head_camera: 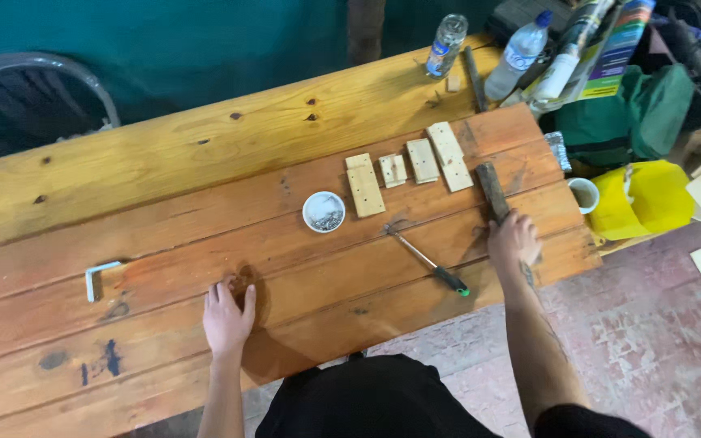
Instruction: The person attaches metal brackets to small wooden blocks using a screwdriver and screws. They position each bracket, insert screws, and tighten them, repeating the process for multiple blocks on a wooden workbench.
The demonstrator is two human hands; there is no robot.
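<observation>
Counter [164,162]: our left hand [227,319] flat, fingers apart; right hand [513,238] fingers clamped on dark block [492,188]. Risk: block slips, knocking hammer [425,259].

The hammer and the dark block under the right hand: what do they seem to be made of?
The slim hammer looks like bare metal, with a shiny grey shaft and a black and green grip, likely rubber. The dark rectangular block that the right hand touches seems weathered wood or stone; it is matte and rough.

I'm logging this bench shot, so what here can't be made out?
Head view only:
- Small bowl: contents too small to identify.
- Dark bar: near end hidden under the right hand, grip unclear.
- Bottle labels: too small.
- Left hand: palm side hidden against the table.
</observation>
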